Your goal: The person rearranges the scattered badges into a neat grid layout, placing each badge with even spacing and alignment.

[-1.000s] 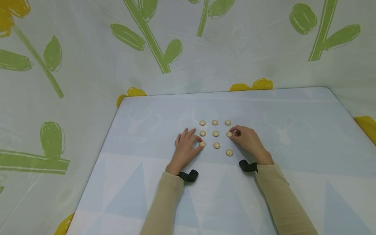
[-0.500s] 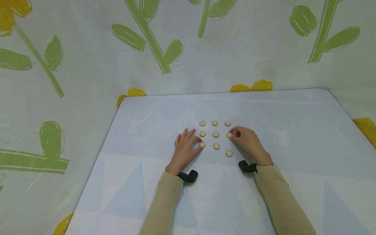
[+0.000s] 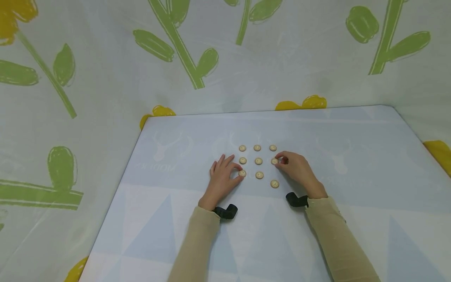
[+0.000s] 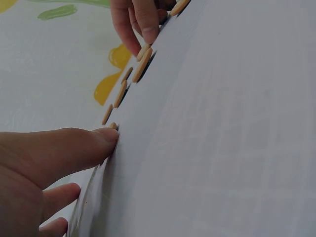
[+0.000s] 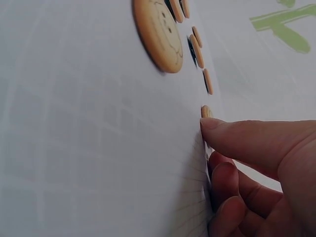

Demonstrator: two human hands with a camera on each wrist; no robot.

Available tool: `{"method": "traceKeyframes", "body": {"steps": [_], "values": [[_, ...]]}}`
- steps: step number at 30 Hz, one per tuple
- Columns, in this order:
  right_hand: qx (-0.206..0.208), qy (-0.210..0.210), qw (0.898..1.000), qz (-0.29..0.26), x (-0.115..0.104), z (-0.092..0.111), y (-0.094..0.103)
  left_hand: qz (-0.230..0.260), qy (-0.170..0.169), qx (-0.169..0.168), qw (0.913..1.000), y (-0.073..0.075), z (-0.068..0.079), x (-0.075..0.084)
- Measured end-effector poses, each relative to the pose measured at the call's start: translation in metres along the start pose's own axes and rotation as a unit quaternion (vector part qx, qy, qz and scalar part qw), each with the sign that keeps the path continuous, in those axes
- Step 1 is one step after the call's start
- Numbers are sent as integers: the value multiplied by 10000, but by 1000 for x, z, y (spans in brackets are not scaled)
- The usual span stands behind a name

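Small round wooden buttons lie on the table in a rough grid of three rows, pale tan with dark marks on top. My left hand [image 3: 222, 180] pinches the front-left button [image 3: 242, 173] between thumb and forefinger, the other fingers spread on the table. At the right end of the middle row, my right hand [image 3: 297, 169] pinches another button [image 3: 274, 161] by its edge, its remaining fingers curled under. The front-right button [image 3: 275, 183] sits a little nearer than the rest of its row. In the right wrist view, the thumb [image 5: 237, 140] hides most of the held button.
The pale blue and white table [image 3: 267, 243] carries printed triangles and deer heads. Behind it hangs a light cloth [image 3: 282, 70] with green stems and yellow flowers. A black wrist camera [image 3: 227, 212] on the left and another wrist camera [image 3: 296, 199] on the right sit close over the table.
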State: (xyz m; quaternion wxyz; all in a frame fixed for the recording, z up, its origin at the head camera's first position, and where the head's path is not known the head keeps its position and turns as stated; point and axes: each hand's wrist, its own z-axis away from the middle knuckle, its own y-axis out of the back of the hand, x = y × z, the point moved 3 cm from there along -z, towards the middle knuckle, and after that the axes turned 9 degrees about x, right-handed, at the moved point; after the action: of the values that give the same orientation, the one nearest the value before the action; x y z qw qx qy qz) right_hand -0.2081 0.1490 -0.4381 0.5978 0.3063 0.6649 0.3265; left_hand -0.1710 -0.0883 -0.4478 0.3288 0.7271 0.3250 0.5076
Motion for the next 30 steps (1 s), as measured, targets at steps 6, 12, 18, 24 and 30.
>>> {"method": "traceKeyframes", "body": {"steps": [6, 12, 18, 24, 30], "values": [[-75, -96, 9999, 62, 0, 2, -1, -32, -4, -6, 10000, -1, 1, -1], [-70, -80, 9999, 65, 0, 2, -1, -39, -5, -6, 10000, -2, 1, -1], [-81, -51, 9999, 69, 0, 1, -2, 2, 14, 10, 10000, -1, 1, -1], [-33, 14, 10000, 39, 0, 1, -1, 12, 28, 22, 10000, -1, 1, -1], [-16, 35, 10000, 54, 0, 1, -1, 27, 25, 24, 10000, -2, 0, -1]]}}
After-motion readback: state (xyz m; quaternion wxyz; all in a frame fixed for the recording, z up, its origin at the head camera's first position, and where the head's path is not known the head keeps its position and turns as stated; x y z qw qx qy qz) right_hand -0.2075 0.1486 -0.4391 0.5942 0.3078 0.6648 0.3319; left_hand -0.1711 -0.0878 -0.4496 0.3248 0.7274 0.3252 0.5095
